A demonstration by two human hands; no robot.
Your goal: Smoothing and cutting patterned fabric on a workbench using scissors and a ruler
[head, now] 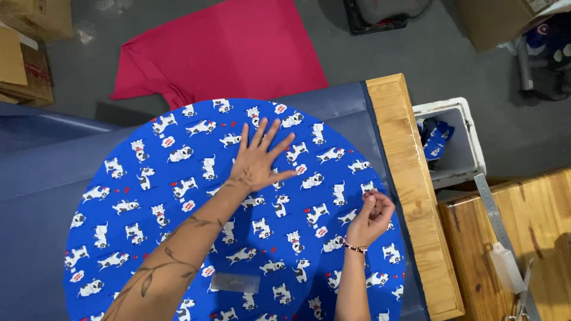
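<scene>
With our left hand [260,159] spread flat on the round blue dog-print fabric [178,196] covering the padded table [41,184] and our right hand [372,215] pinching its right edge, we judge a hard tug could drag or wrinkle the cloth.

Round piece of bright blue cotton fabric [178,208], printed all over with white spotted cartoon dogs and small red marks, spread flat and smooth across the dark blue padded tabletop [41,178]. Covers most of that tabletop, its right edge reaching almost to the tabletop's right border, its far curve just short of the tabletop's back edge. Near edge cut off by the frame.
</scene>
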